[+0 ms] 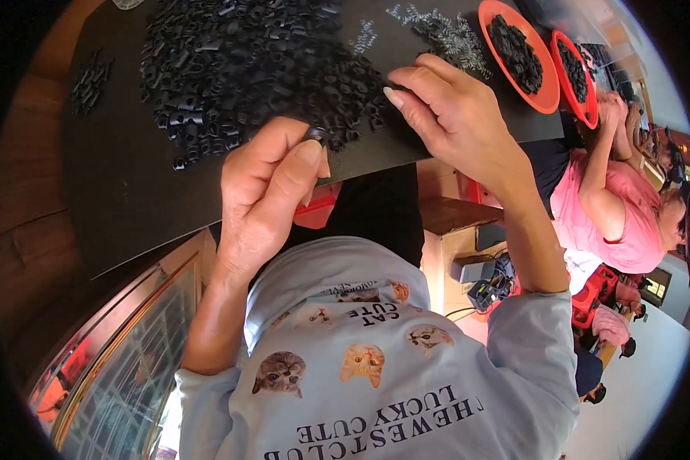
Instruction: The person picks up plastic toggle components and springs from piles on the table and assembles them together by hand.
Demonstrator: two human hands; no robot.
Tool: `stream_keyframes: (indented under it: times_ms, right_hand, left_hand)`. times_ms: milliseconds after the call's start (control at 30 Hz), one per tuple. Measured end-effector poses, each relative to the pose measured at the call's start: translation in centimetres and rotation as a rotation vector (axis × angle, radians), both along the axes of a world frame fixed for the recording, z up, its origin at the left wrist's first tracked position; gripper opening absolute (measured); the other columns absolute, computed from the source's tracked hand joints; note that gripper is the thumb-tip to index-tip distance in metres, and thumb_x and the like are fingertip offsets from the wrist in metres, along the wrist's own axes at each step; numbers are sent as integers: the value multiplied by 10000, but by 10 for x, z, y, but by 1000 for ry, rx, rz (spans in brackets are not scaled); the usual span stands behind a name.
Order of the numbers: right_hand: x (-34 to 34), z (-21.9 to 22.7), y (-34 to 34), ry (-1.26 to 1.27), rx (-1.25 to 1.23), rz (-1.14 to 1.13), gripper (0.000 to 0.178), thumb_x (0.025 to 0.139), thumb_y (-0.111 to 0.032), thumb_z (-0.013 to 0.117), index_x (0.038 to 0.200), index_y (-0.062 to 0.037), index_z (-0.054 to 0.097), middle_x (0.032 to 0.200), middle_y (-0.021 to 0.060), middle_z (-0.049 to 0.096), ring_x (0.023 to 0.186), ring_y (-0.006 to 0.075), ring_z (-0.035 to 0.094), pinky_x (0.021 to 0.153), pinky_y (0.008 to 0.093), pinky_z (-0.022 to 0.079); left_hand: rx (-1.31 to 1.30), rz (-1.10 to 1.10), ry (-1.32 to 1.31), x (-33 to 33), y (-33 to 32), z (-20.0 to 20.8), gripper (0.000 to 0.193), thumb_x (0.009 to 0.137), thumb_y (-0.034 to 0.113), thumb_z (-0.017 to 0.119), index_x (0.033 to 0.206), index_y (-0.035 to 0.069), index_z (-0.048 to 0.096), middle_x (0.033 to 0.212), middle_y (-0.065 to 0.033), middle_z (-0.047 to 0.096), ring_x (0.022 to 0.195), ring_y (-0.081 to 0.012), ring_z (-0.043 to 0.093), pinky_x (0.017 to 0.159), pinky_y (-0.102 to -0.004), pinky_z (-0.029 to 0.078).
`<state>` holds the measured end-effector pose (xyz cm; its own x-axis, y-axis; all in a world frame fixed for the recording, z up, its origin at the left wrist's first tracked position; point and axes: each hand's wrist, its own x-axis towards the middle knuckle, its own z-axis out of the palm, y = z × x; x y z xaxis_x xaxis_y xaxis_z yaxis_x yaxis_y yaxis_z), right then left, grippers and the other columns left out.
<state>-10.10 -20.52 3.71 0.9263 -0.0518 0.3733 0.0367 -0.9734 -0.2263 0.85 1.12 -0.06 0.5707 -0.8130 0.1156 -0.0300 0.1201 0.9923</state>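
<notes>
My left hand is closed at the near edge of the dark table. Its thumb and forefinger pinch a small black plastic piece, which looks like a short tube. To the right, my right hand hovers by the edge of a big pile of small black plastic pieces. Thumb and forefinger of that hand are drawn together; whatever sits between their tips is too dark and small to name. Beyond it lie small silvery coil springs, some mixed with dark bits.
An orange bowl of black parts stands on the table's right, beside a red bowl. A small group of dark pieces lies far left. A co-worker in pink sits at right. A wooden-framed glass panel leans at lower left.
</notes>
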Motion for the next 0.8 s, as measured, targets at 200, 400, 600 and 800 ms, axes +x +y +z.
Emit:
stream_keyframes:
  times_ms: [200,400,600,800]
  right_hand:
    - [-2,-3,2,18,26,22,147,884,-198,635,924,-57,623,816,99,566,703,326,613,579,416,496]
    - [3,-5,7,58,121,66,143,871,-68,668,994,-5,630,827,120,577,683,302,588,608,358,475]
    - [10,-11,12,20,140,98,139,866,-166,653,913,-39,621,796,110,570,692,333,606,570,423,492]
    - [10,-12,17,-1,142,104,136,860,-158,655,910,-36,623,790,113,567,692,333,606,565,424,488]
  left_hand:
    - [-75,2,201,-1,-1,7,182,989,134,525,860,19,582,682,36,529,576,-18,412,530,-195,356]
    - [-42,13,107,0,-2,5,152,963,87,550,839,3,574,696,30,546,604,-23,448,544,-201,372]
    - [-37,-33,-49,2,-7,0,102,912,19,588,817,-3,559,614,-1,499,518,-50,445,467,-236,361]
    - [-65,-36,-211,2,-8,0,116,910,19,587,806,-14,546,596,3,464,503,-54,441,443,-239,341]
